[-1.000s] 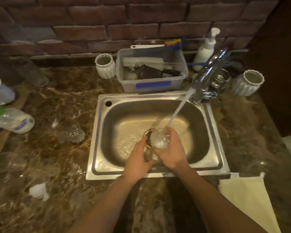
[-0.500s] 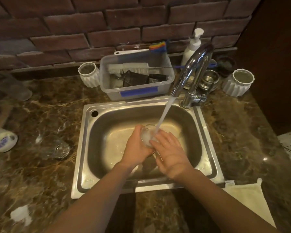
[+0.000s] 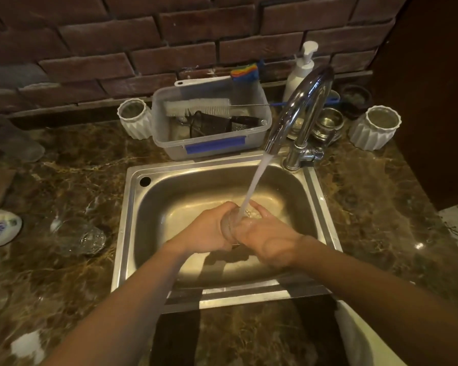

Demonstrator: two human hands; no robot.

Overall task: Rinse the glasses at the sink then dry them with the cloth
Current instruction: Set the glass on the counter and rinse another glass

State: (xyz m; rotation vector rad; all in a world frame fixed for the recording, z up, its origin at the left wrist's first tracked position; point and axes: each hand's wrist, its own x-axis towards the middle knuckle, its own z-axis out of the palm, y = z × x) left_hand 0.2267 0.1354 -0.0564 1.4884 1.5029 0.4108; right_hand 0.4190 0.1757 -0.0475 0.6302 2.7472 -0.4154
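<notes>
Pale cloth (image 3: 360,336) at 5 o'clock on the table (image 3: 72,273) edge. Mid-sink (image 3: 132,220), left hand (image 3: 209,231) and right hand (image 3: 265,239) both clamp their grip on one glass (image 3: 229,229) (blurry) under the water stream (image 3: 254,186). Another glass (image 3: 80,237) at 9 o'clock. Faucet (image 3: 299,112), plastic tub (image 3: 212,122) at 12.

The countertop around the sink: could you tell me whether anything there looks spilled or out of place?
Yes. Left of the sink, the marble countertop is wet, with a clear glass lying on its side in the puddle. White blobs, possibly foam, sit near the front left edge. Otherwise nothing stands out.
</notes>
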